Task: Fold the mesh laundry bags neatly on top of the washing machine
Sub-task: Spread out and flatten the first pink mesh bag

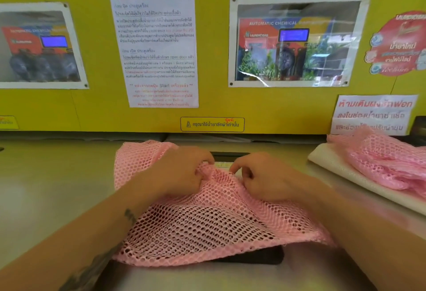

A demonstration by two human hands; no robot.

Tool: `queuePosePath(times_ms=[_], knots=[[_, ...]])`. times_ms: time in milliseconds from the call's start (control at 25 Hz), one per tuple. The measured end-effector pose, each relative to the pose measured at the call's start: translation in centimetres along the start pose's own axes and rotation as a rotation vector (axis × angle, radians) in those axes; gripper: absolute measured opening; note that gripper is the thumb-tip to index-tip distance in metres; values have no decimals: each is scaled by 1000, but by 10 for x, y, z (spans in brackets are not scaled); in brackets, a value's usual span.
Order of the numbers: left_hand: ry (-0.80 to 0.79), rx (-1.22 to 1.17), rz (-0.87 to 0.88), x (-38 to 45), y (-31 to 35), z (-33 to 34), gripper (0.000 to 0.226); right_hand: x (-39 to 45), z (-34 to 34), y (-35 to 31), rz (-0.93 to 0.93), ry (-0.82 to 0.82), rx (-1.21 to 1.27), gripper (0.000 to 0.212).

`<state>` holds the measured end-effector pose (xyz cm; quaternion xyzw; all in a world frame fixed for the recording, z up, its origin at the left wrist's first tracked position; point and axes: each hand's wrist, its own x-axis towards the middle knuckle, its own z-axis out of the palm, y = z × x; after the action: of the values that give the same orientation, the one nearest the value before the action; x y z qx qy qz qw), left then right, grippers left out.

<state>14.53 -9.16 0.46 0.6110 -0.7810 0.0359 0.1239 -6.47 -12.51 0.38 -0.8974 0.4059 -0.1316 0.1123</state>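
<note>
A pink mesh laundry bag (207, 226) lies spread across the pale top of the washing machine (46, 187), its open honeycomb weave doubled over in places so the holes look darker where layers overlap. Its near edge drapes over a dark panel (258, 256) set in the machine top. The left hand (184, 171) and the right hand (258, 175) sit close together at the bag's far middle, each with fingers curled and pinching a bunched ridge of the mesh. The left forearm carries dark tattoo marks.

One bag is under the hands. To the right, a heap of more pink mesh (387, 164) rests on a white folded cloth (345, 173); how many bags are in that heap cannot be told.

Behind the machine top rises a yellow wall (212, 101). On it hang a white printed notice (156, 46), two clear-covered windows (297, 39) showing dispenser units with blue screens, a small yellow label (212, 124), a white sign with red lettering (371, 114) and a red round sticker (401, 44) at the right edge.
</note>
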Motion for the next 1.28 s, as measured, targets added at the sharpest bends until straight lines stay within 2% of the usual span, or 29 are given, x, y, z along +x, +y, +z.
queuePosePath(times_ms=[40,120,160,200,240,280,320,360,400,440,480,520,600,680,720,840,920,960,1000,1080,1160,1200,1240,1280], knots=[[100,-9,7,0,-1,-1,34,0,-5,0,6,89,-24,32],[410,-79,30,3,-9,-10,25,1,-22,4,57,493,-123,26],[548,-121,54,2,-11,-16,21,-1,-32,7,80,648,-84,25],[584,-169,67,0,-12,-21,19,-5,-43,12,81,647,41,24],[513,-218,80,-5,-13,-25,18,-11,-54,15,63,479,288,22],[342,-253,85,-9,-11,-26,18,-17,-60,15,62,181,534,22],[130,-240,71,-14,-10,-24,18,-21,-61,16,93,-39,639,22],[-12,-206,62,-19,-9,-21,21,-20,-57,19,107,-108,590,24],[-57,-198,43,-20,-11,-21,25,-15,-49,26,128,-31,443,25],[-27,-243,1,-20,-12,-23,23,-7,-43,30,140,146,267,27],[33,-316,-54,-19,-14,-26,22,0,-35,31,137,295,171,28],[75,-363,-98,-17,-16,-26,22,4,-29,30,127,352,177,27],[13,-364,-135,-15,-16,-23,24,13,-16,23,100,310,257,24],[-82,-313,-145,-13,-15,-15,46,18,-7,13,78,175,219,24],[-90,-278,-142,-12,-15,-12,48,20,-3,7,44,108,156,28],[-32,-144,-123,-11,-17,-12,24,19,5,-6,-40,-43,74,36],[64,-155,-96,-12,-19,-14,6,14,5,-10,-73,-62,84,28],[150,-174,-76,-13,-20,-13,9,12,1,-10,-79,-36,69,25],[247,-206,-54,-12,-23,-13,13,12,-4,-8,-71,51,47,25],[425,-286,-46,-11,-24,-16,18,18,-21,6,25,405,22,25],[451,-321,-84,-11,-23,-17,18,21,-40,28,195,733,30,23],[387,-292,-106,-11,-23,-16,18,20,-45,42,279,791,-10,24],[289,-236,-127,-10,-23,-14,24,18,-46,52,359,767,-116,28],[189,-185,-142,-11,-24,-11,36,14,-45,62,431,675,-205,35]])
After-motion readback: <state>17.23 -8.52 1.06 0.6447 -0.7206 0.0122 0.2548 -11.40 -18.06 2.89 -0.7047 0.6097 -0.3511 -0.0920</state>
